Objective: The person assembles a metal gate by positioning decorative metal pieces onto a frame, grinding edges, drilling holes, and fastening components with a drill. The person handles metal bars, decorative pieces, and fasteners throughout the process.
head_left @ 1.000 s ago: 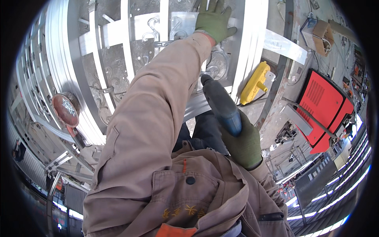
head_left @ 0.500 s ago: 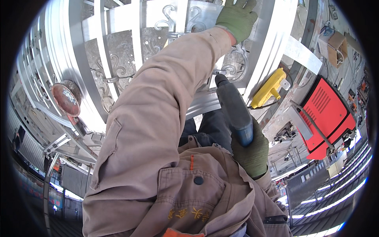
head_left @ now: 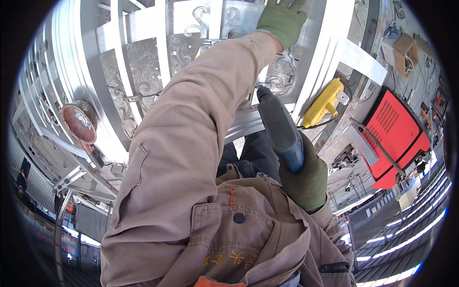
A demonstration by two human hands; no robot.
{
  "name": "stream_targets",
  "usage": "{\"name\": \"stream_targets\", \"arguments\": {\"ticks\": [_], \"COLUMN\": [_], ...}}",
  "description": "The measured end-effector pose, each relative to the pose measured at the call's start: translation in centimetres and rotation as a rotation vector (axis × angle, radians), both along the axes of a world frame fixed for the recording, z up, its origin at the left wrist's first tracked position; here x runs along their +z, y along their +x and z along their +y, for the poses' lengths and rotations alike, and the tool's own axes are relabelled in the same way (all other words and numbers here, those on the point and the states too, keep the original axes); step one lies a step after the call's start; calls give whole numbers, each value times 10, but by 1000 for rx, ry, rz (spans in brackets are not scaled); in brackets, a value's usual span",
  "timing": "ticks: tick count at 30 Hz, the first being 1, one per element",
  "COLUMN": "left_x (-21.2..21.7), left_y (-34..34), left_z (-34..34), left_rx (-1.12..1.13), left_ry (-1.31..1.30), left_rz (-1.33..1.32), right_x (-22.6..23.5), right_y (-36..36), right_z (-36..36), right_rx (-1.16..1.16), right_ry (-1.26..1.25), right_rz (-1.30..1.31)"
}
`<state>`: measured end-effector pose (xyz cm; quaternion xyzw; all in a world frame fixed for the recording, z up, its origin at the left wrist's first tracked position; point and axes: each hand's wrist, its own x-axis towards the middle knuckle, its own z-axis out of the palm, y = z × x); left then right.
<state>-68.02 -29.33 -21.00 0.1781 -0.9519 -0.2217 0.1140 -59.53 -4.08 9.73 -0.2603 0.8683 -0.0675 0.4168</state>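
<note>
My left arm reaches across to the far side. Its green-gloved left hand (head_left: 282,24) lies over the silvery metal gate frame (head_left: 313,62), fingers apart, with the tips cut off by the upper edge. My right hand (head_left: 306,179), also in a green glove, is wrapped around the handle end of a dark grey and blue power drill (head_left: 277,124). The drill's nose points away from me, near a curled metal scroll ornament (head_left: 282,83) in the frame. Whether its tip touches the metal I cannot tell. My left sleeve hides part of the frame's middle.
A rusty red bowl (head_left: 71,125) with small bright pieces sits on the left rail. On the right are a yellow plastic block (head_left: 319,107) with a dark cable, a red vented casing (head_left: 394,134) and an opened cardboard box (head_left: 406,52). More barred metalwork (head_left: 40,86) stands at left.
The view has shifted slightly, so most things sit a little further left. My right hand still grips the drill, and my left hand stays over the frame.
</note>
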Motion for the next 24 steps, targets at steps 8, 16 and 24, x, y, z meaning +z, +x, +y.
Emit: {"name": "stream_targets", "arguments": {"ticks": [8, 16, 24], "left_x": [11, 24, -48], "left_y": [0, 0, 2], "left_z": [0, -1, -21], "left_rx": [-17, -16, -14], "left_ry": [-13, -43, -81], "left_rz": [-68, -109, 65], "right_x": [7, 13, 18], "right_y": [-13, -22, -34], "right_z": [-7, -16, -10], "right_rx": [66, 193, 194], "right_ry": [61, 92, -23], "right_rz": [25, 19, -125]}}
